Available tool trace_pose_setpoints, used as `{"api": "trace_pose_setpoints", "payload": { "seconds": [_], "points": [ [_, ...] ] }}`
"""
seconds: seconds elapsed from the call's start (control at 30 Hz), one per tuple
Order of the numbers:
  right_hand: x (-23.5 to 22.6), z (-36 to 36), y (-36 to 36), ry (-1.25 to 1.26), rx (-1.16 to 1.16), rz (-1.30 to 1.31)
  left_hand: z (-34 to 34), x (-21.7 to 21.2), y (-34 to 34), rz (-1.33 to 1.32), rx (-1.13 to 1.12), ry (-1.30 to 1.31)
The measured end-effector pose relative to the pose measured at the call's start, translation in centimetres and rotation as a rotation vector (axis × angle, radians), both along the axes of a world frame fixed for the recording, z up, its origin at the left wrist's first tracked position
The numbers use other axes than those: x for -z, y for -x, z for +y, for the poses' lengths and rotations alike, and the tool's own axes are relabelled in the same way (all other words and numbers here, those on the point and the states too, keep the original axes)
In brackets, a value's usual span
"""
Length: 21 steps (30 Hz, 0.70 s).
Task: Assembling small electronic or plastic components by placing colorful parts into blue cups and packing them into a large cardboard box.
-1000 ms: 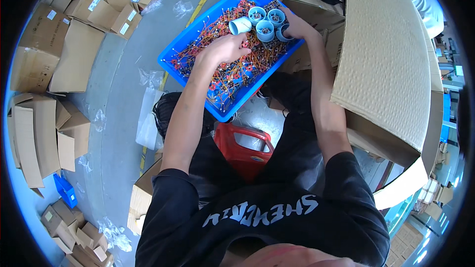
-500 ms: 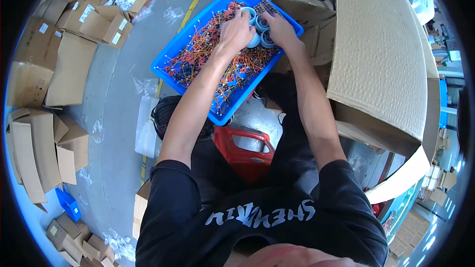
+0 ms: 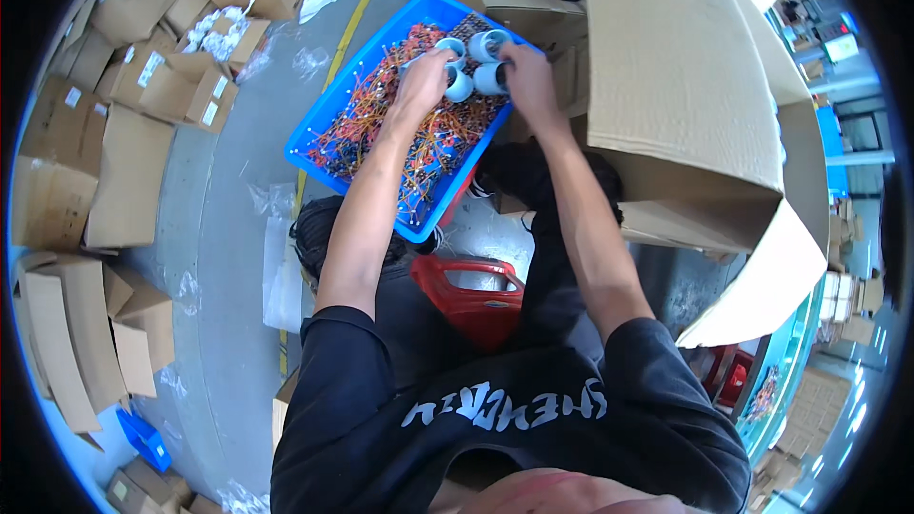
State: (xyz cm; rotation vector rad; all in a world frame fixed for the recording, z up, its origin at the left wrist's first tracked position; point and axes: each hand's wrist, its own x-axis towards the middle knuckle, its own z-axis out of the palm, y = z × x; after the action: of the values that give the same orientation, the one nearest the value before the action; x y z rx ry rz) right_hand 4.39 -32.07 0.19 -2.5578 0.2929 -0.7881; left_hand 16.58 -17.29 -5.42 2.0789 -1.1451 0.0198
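Note:
A blue plastic bin on the floor holds a tangle of orange, red and dark wires. At its far end lie several pale blue and white rolls. My left hand grips one roll at the bin's far side. My right hand is closed on another roll right beside it. Both forearms reach forward over the bin.
A large open cardboard box stands at the right of the bin. A red plastic stool is under me. Flattened and open cartons cover the floor at left, with a yellow floor line beside the bin.
My left hand moved from the wires up to the rolls at the bin's far end. Both hands now hold rolls close together. The camera has shifted, so the bin sits further right.

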Motion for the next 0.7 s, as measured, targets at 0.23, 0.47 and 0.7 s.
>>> {"api": "trace_pose_setpoints", "payload": {
  "seconds": [0.23,0.47,0.7],
  "points": [
    [-9.4,14.7,19.4,-0.096,-0.259,-0.029,-0.8,3.0,-1.5,-0.04,0.015,0.031],
    [-25.3,9.0,42.9,0.242,0.357,-0.259,-0.4,2.2,2.2,-0.183,0.04,0.037],
    [-27.4,-18.6,68.4,0.096,1.148,-0.413,-0.1,1.8,2.6,-0.193,-0.081,-0.119]
  ]
}}
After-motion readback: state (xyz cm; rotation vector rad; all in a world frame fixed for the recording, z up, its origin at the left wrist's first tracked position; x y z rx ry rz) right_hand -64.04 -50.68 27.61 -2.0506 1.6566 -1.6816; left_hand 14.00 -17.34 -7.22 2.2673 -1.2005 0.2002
